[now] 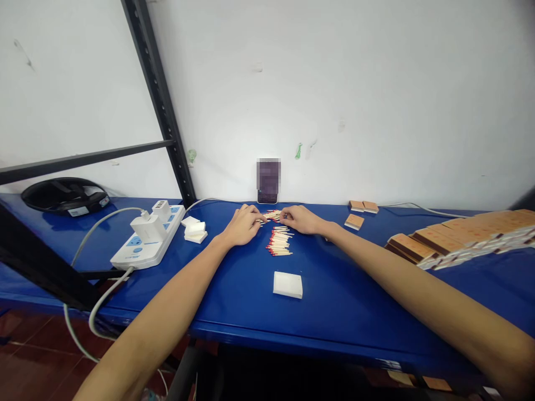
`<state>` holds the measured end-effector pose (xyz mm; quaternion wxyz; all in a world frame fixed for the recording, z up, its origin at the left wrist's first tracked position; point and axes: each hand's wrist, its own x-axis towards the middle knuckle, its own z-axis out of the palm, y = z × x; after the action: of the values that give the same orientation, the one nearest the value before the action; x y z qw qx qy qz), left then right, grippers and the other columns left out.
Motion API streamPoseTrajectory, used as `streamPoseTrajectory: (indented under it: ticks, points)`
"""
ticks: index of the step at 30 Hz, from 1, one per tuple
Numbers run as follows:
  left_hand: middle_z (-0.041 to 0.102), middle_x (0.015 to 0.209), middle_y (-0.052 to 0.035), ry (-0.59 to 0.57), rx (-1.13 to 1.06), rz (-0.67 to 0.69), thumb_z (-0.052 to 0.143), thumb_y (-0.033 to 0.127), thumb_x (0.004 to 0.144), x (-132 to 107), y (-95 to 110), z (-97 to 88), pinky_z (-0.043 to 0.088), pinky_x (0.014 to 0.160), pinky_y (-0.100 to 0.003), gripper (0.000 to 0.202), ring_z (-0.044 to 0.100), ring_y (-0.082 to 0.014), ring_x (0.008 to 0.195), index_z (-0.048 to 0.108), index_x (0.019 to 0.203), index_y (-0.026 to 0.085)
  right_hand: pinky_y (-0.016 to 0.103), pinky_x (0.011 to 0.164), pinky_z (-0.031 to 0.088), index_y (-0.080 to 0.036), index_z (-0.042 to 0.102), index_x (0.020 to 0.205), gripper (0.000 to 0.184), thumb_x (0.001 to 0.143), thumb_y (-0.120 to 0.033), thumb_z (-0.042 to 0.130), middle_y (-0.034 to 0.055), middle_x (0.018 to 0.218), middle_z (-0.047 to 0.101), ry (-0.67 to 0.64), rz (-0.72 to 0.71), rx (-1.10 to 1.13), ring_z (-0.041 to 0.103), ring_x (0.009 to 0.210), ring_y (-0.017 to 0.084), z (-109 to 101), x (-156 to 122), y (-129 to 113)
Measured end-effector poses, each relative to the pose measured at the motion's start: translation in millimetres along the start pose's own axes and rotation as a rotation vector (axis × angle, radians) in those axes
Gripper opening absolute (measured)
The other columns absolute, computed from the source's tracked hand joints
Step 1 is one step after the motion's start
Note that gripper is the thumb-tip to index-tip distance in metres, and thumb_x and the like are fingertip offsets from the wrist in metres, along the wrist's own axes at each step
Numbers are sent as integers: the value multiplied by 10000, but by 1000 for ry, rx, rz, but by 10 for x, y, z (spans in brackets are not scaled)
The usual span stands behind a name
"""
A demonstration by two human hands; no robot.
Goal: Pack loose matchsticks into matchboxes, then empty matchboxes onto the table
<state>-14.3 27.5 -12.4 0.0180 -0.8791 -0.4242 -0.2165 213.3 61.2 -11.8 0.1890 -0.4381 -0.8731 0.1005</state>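
On the table (242, 295), your left hand (243, 225) and right hand (302, 219) curl inward, seemingly to hem in matches (280, 245), their grip impossible to tell.

A glossy blue worktop (246, 303) runs along the wall. Loose wooden matches (280, 245) lie in a column near its middle, the lower ones with their red heads to the left. Nearer the front edge sits a small white box (288, 284). To the left are a few more white boxes (195, 230), clustered together, then a white power strip (146, 256) and, farther back, a black headset (54, 190). A phone (267, 186) stands upright at the wall. To the right lie three tan matchboxes (354, 221) and a long, densely packed array of matchboxes (447, 234).
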Motion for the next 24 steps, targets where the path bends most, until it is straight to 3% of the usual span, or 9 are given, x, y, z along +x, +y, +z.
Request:
streamPoseTrajectory:
  ticks: [10,17,24]
  points:
    - [570,1034,-60,-9,5,-3,385,173,872,2,-6,-3,385,887,-417,361,466,-236,1003,692,1045,246,240,561,303,-159,629,751,174,795,-263,497,-12,610,535,-107,33,27,462,576,119,-82,-41,-180]
    - [594,1038,-70,45,91,-86,422,195,850,-5,-219,-69,389,872,-417,322,480,-252,1035,712,987,233,244,562,309,-152,666,751,196,776,-288,526,-8,608,559,-171,14,31,450,557,113,-159,-59,-266]
    - [609,974,-60,47,88,-16,558,311,786,-26,-230,-176,394,882,-394,206,506,-245,983,723,878,228,258,593,340,-162,699,894,254,826,-307,501,15,651,606,-35,42,11,503,589,138,-167,-49,-168]
